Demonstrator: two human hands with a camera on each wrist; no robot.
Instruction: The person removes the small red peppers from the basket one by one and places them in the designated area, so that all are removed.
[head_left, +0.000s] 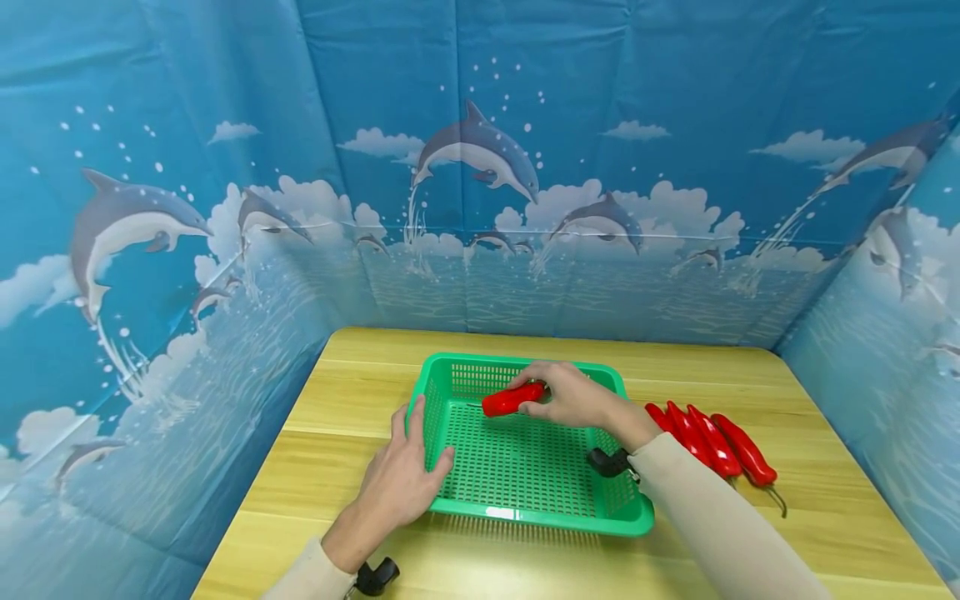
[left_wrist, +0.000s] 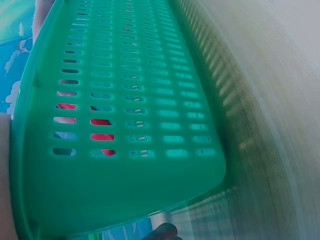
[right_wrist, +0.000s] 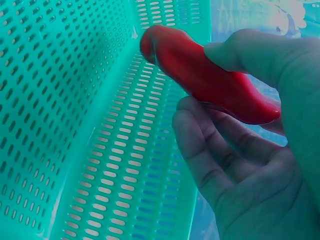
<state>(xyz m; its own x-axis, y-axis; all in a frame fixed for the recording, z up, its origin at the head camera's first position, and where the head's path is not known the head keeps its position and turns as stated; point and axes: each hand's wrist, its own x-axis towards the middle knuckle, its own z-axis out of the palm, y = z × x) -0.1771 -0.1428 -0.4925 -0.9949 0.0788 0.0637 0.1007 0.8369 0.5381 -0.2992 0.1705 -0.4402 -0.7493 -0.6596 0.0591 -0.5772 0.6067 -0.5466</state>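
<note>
In the head view a red chili pepper (head_left: 513, 399) is held over the inside of a green slotted plastic basket (head_left: 540, 527). My right hand (head_left: 566, 396) pinches it between thumb and fingers. The right wrist view shows the same pepper (right_wrist: 200, 75) lying slantwise, its thinner tip toward the palm and its thicker end pointing away above the basket floor. My left hand (head_left: 402, 471) is at the basket's left rim, fingers extended and thumb spread toward the inside. In the left wrist view the basket's side wall (left_wrist: 125, 180) fills much of the picture, with red showing through its slots.
Several red chili peppers (head_left: 718, 442) lie side by side on the wooden table (head_left: 352, 392), right of the basket. A blue curtain with dolphins (head_left: 480, 150) hangs behind and along both sides. A black wrist camera (head_left: 607, 462) on the right arm overlaps the basket's right side.
</note>
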